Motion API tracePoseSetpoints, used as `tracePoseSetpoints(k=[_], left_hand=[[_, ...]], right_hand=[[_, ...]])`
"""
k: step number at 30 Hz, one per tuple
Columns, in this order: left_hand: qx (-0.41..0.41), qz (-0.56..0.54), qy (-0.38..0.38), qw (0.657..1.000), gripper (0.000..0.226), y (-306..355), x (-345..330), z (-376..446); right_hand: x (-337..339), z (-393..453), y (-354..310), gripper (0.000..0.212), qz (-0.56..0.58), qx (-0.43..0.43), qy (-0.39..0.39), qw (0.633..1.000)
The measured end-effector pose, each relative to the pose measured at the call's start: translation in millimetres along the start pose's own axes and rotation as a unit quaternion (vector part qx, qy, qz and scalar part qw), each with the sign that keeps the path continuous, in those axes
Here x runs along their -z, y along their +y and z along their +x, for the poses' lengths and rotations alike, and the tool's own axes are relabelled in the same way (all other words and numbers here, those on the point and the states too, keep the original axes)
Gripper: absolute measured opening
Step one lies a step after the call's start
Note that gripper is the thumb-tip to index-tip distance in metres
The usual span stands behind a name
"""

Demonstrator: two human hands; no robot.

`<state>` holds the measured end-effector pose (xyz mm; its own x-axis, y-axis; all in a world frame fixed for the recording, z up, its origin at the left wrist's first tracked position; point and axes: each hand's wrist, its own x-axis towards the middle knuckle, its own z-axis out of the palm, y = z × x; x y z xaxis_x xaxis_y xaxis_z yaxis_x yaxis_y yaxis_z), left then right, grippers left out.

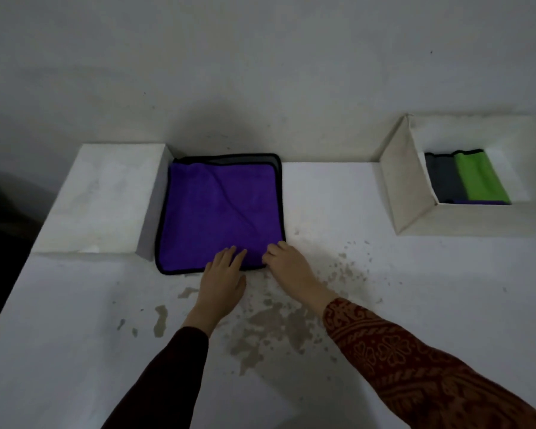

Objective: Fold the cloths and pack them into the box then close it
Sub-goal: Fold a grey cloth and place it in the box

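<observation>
Both arms are extended forward, the left hand [222, 275] laid flat with fingers spread, the right hand [287, 264] held just beside it, its fingertips curled in a pinch.

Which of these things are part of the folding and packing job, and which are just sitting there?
Part of the job:
purple cloth under both hands
open box
green cloth and grey cloth inside it

Just there:
white block left of the purple cloth
stained table

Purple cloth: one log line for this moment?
purple cloth flat on table | left hand on near edge | right hand pinching near-right corner | box open, cloths inside
</observation>
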<state>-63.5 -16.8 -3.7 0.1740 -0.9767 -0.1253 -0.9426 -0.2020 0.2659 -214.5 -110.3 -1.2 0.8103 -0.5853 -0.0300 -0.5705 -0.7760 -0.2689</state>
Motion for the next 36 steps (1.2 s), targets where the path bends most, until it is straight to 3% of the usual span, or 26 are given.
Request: tracePoseSetpoints(k=[7,12,14,16,22,27,32,36], left_hand=[[-0.024,0.039,0.052,0.998,0.045,-12.7,6.0,11.3],[0.020,0.100,0.077,0.992,0.051,-50.3,18.6,10.8],[0.028,0.113,0.070,0.991,0.053,-68.6,20.3,6.6],[0.034,0.097,0.055,0.993,0.058,-85.0,19.5,2.0],[0.006,-0.052,0.122,0.991,0.064,-75.1,51.1,1.5],[-0.079,-0.091,0.169,0.978,0.060,-23.5,91.6,-18.6],[-0.130,-0.127,0.107,0.978,0.057,40.5,90.9,-65.4],[-0.131,-0.134,-0.028,0.982,0.054,72.8,57.6,-115.8]], right_hand=[[14.9,14.7,-2.0,0.015,0.011,0.016,0.095,0.995],[27.8,21.7,7.2,0.029,0.036,0.017,-0.006,0.999],[22.3,20.2,16.3,0.054,0.051,0.032,-0.013,0.998],[22.3,19.8,22.5,0.064,0.076,0.027,-0.016,0.997],[64.4,21.0,42.4,0.044,0.213,0.012,0.066,0.975],[125.1,-41.1,56.4,0.039,0.186,0.010,0.157,0.970],[142.6,-147.5,55.9,0.039,0.198,-0.016,0.176,0.964],[121.1,-236.1,50.5,0.039,0.259,-0.104,0.054,0.959]])
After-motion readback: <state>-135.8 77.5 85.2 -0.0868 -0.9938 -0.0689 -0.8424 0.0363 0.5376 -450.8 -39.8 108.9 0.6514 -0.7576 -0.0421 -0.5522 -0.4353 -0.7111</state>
